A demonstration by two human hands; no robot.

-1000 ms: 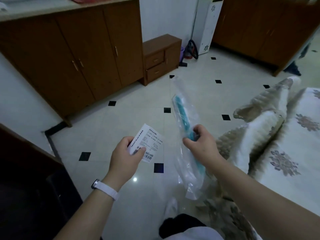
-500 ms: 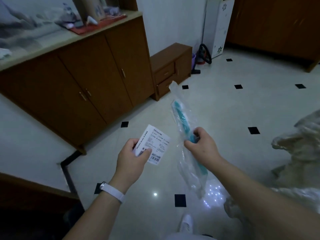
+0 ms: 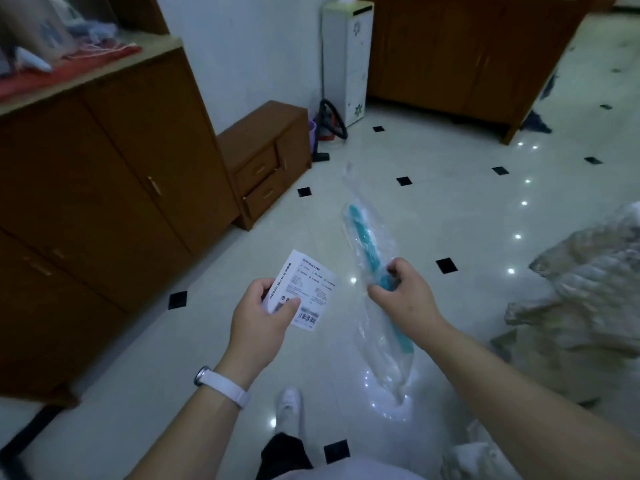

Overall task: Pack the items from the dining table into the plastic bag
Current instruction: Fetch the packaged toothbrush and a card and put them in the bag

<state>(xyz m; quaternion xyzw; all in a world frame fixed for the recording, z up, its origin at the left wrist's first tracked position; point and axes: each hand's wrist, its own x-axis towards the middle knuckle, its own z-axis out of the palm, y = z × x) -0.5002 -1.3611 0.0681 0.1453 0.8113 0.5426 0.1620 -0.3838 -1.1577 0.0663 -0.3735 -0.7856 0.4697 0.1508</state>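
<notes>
Views: one wide-angle camera, worn on the person's head.
Facing: forward and steeply down onto the tiled floor [image 3: 450, 209], from standing height.
Nearest: left hand [image 3: 258, 320] gripping a white box [image 3: 304, 289] at 7 o'clock, right hand [image 3: 405, 299] gripping the plastic bag [image 3: 384, 358] at 5 o'clock, both close under the lens.
Bottom edge: the wearer's shoe [image 3: 289, 407] at 6 o'clock.
Far reach: wooden cabinets [image 3: 104, 202] at 9 o'clock, a white appliance [image 3: 348, 60] at 12 o'clock.

Open floor [image 3: 450, 216] ahead, cabinet [image 3: 104, 202] left
</notes>
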